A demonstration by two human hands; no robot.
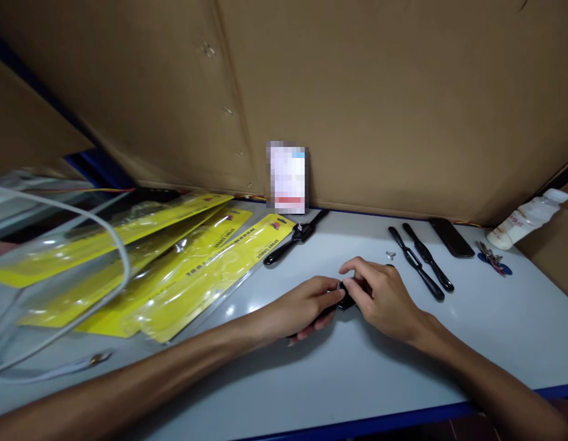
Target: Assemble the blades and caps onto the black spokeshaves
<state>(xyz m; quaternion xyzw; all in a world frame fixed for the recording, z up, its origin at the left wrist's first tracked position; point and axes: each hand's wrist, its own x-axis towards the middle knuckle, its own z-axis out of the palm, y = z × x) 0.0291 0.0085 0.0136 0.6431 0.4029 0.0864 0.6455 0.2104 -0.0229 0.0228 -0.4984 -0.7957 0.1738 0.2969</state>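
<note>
My left hand [306, 306] and my right hand [380, 294] meet at the middle of the grey table [311, 380]. Both are closed around a small black tool [346, 300] with a bit of metal at its centre; its handle runs under my left palm. My right fingers curl over its far end and hide most of it. A similar black tool [295, 236] lies farther back, near the cardboard wall.
Yellow plastic packages [174, 263] are stacked at the left with a white cable [104, 245] over them. Two more black tools [422, 260], a small metal piece [391, 254], a phone [452, 237], keys [493, 257] and a white bottle [527, 217] lie at the right. Cardboard walls [380, 104] enclose the back.
</note>
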